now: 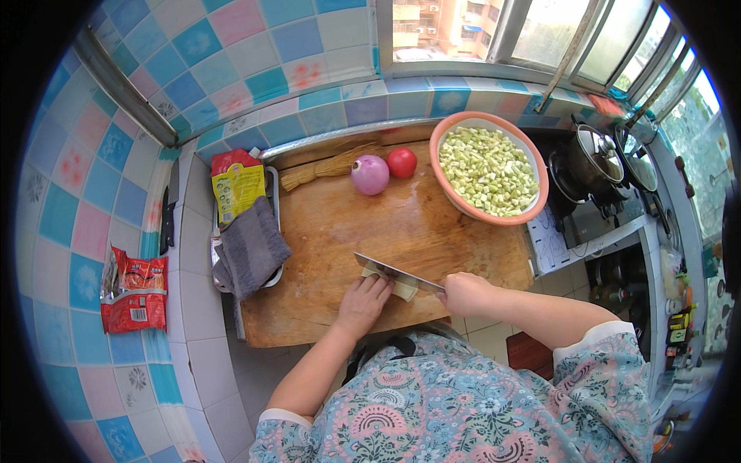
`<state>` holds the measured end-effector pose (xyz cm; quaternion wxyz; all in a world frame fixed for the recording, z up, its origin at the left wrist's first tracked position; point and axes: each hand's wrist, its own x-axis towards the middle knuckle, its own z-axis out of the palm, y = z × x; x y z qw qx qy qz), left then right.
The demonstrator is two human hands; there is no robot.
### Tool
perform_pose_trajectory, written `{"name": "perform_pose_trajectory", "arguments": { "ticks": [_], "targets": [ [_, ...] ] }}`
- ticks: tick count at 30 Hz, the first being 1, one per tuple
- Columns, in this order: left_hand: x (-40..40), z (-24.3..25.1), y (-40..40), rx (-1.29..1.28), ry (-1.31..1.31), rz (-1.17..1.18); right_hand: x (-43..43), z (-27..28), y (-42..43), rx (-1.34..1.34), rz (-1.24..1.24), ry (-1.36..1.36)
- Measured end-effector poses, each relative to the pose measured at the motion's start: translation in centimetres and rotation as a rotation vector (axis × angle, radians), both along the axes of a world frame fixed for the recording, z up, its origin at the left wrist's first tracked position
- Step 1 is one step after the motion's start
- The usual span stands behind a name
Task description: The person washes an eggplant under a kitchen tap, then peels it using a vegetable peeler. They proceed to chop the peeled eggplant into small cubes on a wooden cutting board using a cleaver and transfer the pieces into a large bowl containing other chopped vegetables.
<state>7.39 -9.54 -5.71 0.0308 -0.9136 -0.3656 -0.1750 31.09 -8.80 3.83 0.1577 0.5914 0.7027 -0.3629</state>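
My right hand [468, 294] is closed around the handle of a kitchen knife [399, 274], whose blade points up and left. Under and beside the blade lie pale, flat pieces of vegetable [404, 291] on a large wooden cutting board [324, 231]. The fingers of my left hand [368, 296] press on these pieces, close to the blade. A wide bowl with an orange rim [438, 194], full of diced pale green vegetable [488, 169], stands at the board's back right. At the back lie a peeled purple onion [370, 175] and a red tomato [402, 162].
A straw brush [324, 167] lies behind the onion. On the left, a grey towel [252, 247] and a red and yellow packet [238, 184] rest on a metal tray [274, 191]. Right of the bowl, a lidded pot [597, 155] stands by the gas stove [602, 217].
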Motion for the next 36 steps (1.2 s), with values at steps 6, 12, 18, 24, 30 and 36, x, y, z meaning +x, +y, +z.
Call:
{"name": "perform_pose_trajectory", "arguments": {
  "ticks": [6,12,18,24,30,36],
  "targets": [
    [0.3,0.3,-0.6,0.012,-0.012,0.027,-1.3,-4.7,-0.5,0.084,-0.062,0.062],
    [0.2,-0.8,-1.8,0.054,-0.043,0.068,-0.8,-5.2,-0.5,0.139,-0.082,0.124],
    [-0.3,-0.9,-2.2,-0.009,-0.099,0.076,-0.5,-4.5,0.5,0.057,-0.072,0.103],
    [0.0,-0.7,-0.6,0.006,-0.110,0.031,-0.1,-1.5,0.4,0.126,-0.040,0.122],
    [-0.1,-1.1,-1.1,0.015,-0.096,0.055,0.3,1.3,-0.3,0.146,-0.050,0.136],
    [-0.5,-1.7,-1.1,0.040,-0.072,0.048,0.1,1.4,-0.8,0.124,-0.004,0.106]
  ]
}}
